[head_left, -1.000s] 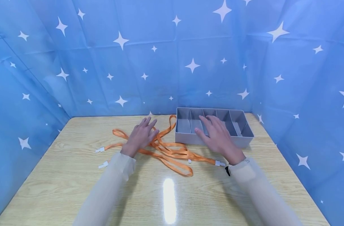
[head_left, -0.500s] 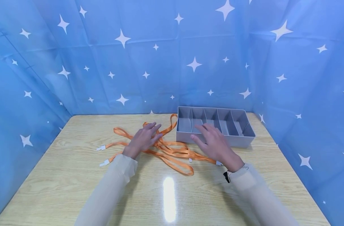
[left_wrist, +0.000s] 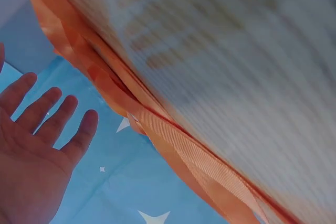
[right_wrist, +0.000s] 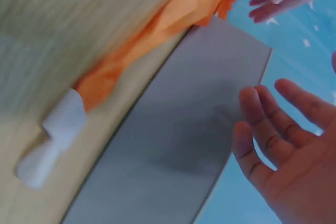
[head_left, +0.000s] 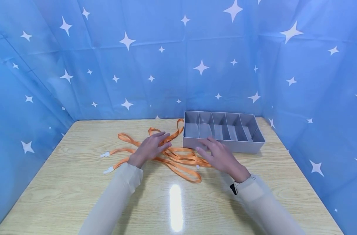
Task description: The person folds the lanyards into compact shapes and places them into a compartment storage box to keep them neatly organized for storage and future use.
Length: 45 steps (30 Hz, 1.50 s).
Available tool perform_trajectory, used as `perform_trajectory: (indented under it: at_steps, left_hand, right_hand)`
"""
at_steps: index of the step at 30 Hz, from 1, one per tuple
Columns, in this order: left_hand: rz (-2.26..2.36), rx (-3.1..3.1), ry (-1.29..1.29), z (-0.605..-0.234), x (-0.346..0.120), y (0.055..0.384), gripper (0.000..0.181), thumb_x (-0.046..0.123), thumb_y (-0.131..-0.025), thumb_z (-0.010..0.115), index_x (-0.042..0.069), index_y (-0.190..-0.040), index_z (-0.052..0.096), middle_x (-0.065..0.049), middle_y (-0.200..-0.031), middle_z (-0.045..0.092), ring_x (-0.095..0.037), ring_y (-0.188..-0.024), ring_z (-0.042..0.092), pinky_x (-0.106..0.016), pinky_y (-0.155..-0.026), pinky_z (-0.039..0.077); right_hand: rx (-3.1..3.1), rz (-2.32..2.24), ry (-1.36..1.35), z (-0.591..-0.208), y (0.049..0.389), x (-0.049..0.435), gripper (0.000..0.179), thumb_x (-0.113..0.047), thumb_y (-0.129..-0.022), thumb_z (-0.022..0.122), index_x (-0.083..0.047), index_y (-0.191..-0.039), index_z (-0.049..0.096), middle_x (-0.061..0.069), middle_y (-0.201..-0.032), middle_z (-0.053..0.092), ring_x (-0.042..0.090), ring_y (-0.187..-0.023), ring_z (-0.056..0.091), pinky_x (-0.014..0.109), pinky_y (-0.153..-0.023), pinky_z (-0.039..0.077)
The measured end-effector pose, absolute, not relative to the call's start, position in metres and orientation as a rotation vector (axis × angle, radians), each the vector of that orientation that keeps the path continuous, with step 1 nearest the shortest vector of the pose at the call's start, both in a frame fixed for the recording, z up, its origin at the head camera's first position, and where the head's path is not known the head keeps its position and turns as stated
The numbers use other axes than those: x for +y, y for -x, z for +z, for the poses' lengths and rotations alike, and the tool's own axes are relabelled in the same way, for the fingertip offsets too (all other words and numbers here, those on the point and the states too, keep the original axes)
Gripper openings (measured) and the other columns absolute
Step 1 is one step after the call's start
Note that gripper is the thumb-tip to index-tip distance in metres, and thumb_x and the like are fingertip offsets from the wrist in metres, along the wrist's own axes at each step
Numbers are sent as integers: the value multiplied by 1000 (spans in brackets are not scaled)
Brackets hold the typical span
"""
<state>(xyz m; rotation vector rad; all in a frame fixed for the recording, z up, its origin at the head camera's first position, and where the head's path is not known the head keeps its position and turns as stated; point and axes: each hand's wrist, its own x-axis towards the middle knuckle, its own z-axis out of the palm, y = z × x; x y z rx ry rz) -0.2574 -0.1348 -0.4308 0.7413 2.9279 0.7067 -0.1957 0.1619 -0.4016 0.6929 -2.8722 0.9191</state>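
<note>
Several orange lanyards (head_left: pixel 191 162) with white plastic clips (head_left: pixel 109 170) lie in a loose tangle on the wooden table. My left hand (head_left: pixel 150 147) hovers over the middle of the tangle, fingers spread and holding nothing. In the left wrist view a gap separates that hand (left_wrist: pixel 39 156) from the orange straps (left_wrist: pixel 173 140). My right hand (head_left: pixel 220 158) is above the right end of the lanyards, in front of the grey divided box (head_left: pixel 222 144), and covers the clip there. In the right wrist view its fingers (right_wrist: pixel 299 103) are relaxed and hold nothing; a white clip (right_wrist: pixel 65 119) shows below.
The grey box stands at the table's back right, its several compartments bare inside. A blue curtain (head_left: pixel 155 65) with white stars encloses the back and sides. The wooden table (head_left: pixel 64 195) extends to the left and front.
Both hands have drawn slightly back towards me, and the left has shifted a little right. The right hand has come off the box's front wall area. The lanyards and box have not moved.
</note>
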Motion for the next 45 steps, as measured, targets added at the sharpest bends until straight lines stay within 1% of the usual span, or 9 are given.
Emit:
perform_trajectory:
  at_steps: [5, 9, 14, 18, 24, 30, 35, 40, 45]
  left_hand:
    - [749, 2897, -760, -434, -134, 256, 57, 45, -102, 53, 15, -150, 47, -13, -152, 44, -32, -138, 43, -53, -111, 36]
    - [787, 2893, -756, -435, -133, 256, 55, 43, -102, 55, 14, -148, 49, -11, -151, 47, -30, -137, 45, -51, -111, 36]
    - [789, 2885, -798, -435, -132, 255, 53, 40, -100, 59, 13, -146, 52, -8, -147, 52, -28, -128, 54, -47, -106, 43]
    - [792, 2877, -867, -437, -131, 256, 51, 36, -98, 64, 10, -141, 57, -9, -139, 58, -26, -114, 61, -45, -96, 49]
    - [781, 2856, -985, -440, -133, 258, 45, 32, -91, 73, 8, -129, 68, -11, -135, 62, -29, -122, 58, -47, -103, 45]
    - [809, 2812, -1046, -441, -133, 257, 36, 30, -89, 76, 10, -119, 74, -14, -131, 64, -29, -119, 60, -48, -103, 45]
    - [831, 2776, -1029, -439, -134, 255, 37, 28, -87, 77, 9, -119, 74, -14, -130, 64, -29, -117, 61, -46, -98, 49]
    - [825, 2757, -999, -438, -134, 255, 41, 28, -84, 80, 10, -120, 73, -14, -132, 63, -29, -120, 59, -48, -102, 46]
    - [778, 2760, -969, -437, -133, 255, 44, 25, -81, 83, 10, -122, 73, -14, -132, 63, -29, -122, 58, -47, -103, 45]
  right_hand:
    - [-2882, 981, -683, -409, 195, 161, 56, -52, -102, 47, -11, -138, 59, 7, -134, 58, 25, -106, 61, 45, -79, 52]
    - [-2879, 1013, -680, -412, 195, 160, 55, -51, -102, 49, -10, -136, 60, 4, -124, 62, 18, -96, 58, 37, -74, 49]
    - [-2877, 1053, -702, -416, 195, 161, 51, -46, -102, 53, -7, -133, 62, 1, -112, 63, 13, -85, 54, 33, -68, 47]
    - [-2888, 1065, -726, -420, 196, 162, 51, -45, -102, 53, -5, -131, 63, 2, -110, 64, 11, -82, 54, 32, -70, 47]
    - [-2910, 1070, -765, -424, 199, 164, 42, -32, -101, 60, -2, -129, 64, 5, -108, 65, 10, -79, 55, 31, -70, 49]
    - [-2927, 1120, -796, -428, 201, 166, 36, -20, -99, 64, 2, -128, 64, 11, -110, 66, 11, -71, 57, 28, -63, 49]
    - [-2946, 1210, -834, -432, 203, 168, 36, -16, -99, 64, 4, -129, 63, 16, -113, 67, 13, -64, 56, 27, -57, 49]
    - [-2956, 1234, -867, -435, 205, 169, 37, -15, -97, 66, 4, -129, 62, 17, -113, 67, 12, -59, 54, 28, -55, 49]
    - [-2975, 1175, -905, -437, 206, 168, 40, -14, -94, 71, 4, -128, 63, 16, -115, 66, 10, -65, 55, 27, -60, 48]
